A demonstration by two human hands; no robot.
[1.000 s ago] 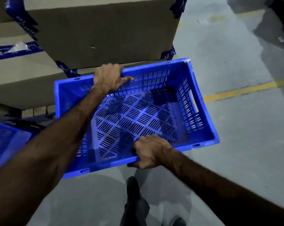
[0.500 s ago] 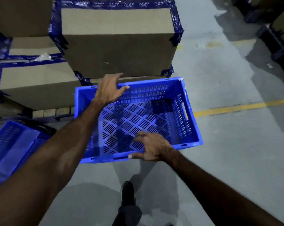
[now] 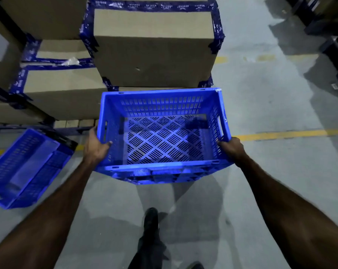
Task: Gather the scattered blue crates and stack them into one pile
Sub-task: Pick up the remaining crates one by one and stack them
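I hold an empty blue slotted crate [image 3: 162, 105] in front of me, above the floor, its open top facing up. My left hand [image 3: 96, 148] grips its left short side, fingers curled over the rim. My right hand [image 3: 231, 150] grips its right short side by the handle slot. A second blue crate [image 3: 26, 167] lies tilted on the floor at the left, apart from the one I hold.
Large cardboard boxes [image 3: 152, 49] sealed with blue tape are stacked on a pallet straight ahead and to the left. A yellow line [image 3: 280, 133] crosses the grey concrete floor. My shoe [image 3: 150, 218] shows below the crate. Dark pallets [image 3: 331, 35] stand at the far right.
Both hands shifted from the crate's long sides to its short ends. The crate turned level and square to me. The second crate on the left came further into view.
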